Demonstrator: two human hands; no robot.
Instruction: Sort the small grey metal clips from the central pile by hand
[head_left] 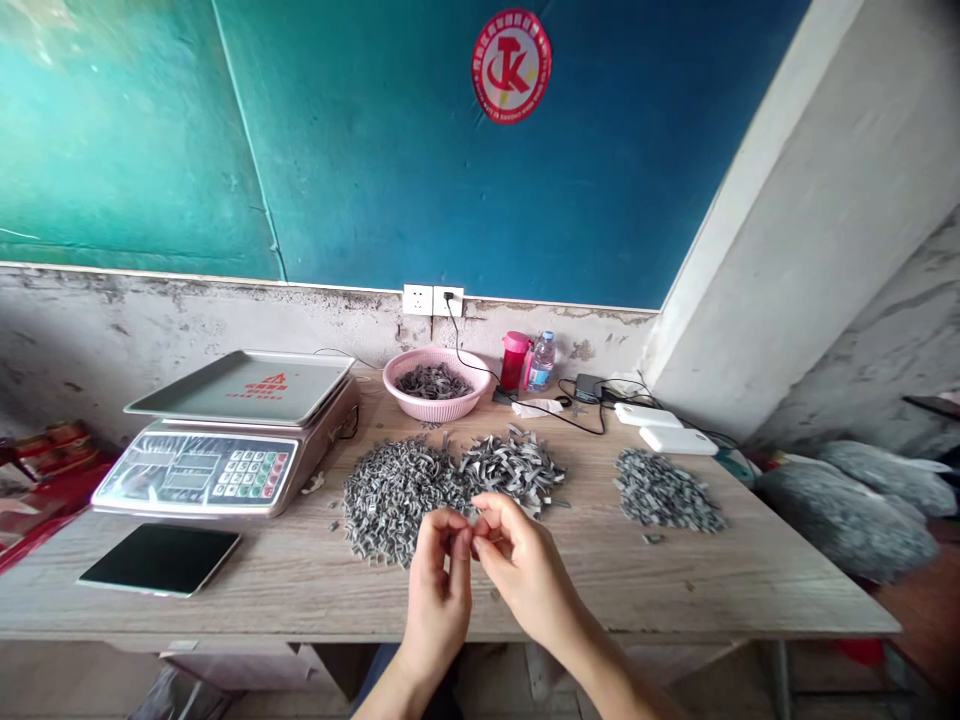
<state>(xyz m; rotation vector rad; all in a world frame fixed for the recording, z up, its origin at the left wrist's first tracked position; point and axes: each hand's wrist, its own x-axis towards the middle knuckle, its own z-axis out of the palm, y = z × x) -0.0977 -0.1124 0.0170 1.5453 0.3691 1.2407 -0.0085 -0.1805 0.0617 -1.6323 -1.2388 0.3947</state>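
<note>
My left hand (442, 585) and my right hand (525, 565) meet above the table's front part, fingertips pinched together. Whatever lies between the fingertips is too small and hidden to name. Just behind my left hand spreads a wide heap of small grey pieces (394, 490). Touching its right side, behind my right hand, is a pile of longer grey strips (514, 465). A separate pile of small grey pieces (664, 490) lies farther right. At the back, a pink basket (439, 408) holds dark grey strips.
A scale (225, 430) stands at the left behind a black tablet (160, 558). A pink bottle (514, 360), a water bottle (541, 362), cables and white boxes (677, 440) line the back. Filled plastic bags (844, 520) lie right of the table (600, 590).
</note>
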